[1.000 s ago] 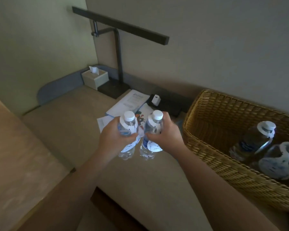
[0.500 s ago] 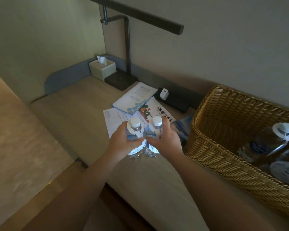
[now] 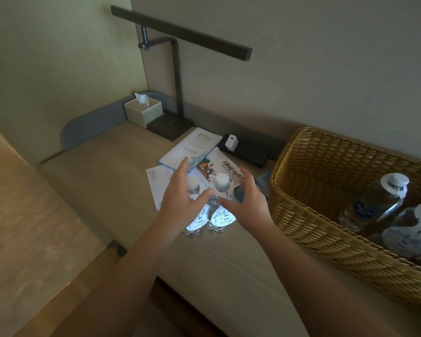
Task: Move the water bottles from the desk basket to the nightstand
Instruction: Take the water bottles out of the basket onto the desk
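Observation:
Two small clear water bottles with white caps stand side by side on the beige desk top [image 3: 102, 181]: the left bottle [image 3: 197, 222] and the right bottle [image 3: 221, 183]. My left hand [image 3: 180, 203] is just left of them, fingers spread, partly hiding the left bottle. My right hand [image 3: 249, 203] is just right of them, fingers also apart. Neither hand is closed around a bottle. The wicker basket [image 3: 299, 215] at the right holds two more bottles, a dark one [image 3: 374, 203] and one [image 3: 418, 234] lying beside it at the frame edge.
Leaflets [image 3: 192, 147] lie just behind the two standing bottles. A black power strip with a white charger [image 3: 231, 142] runs along the wall. A desk lamp [image 3: 175, 81] and a tissue box [image 3: 144, 111] stand at the back left. The desk's front edge is below my forearms.
Both bottles went down from mid-air to stand on the desk. My hands, which gripped them before, have opened and drawn slightly apart.

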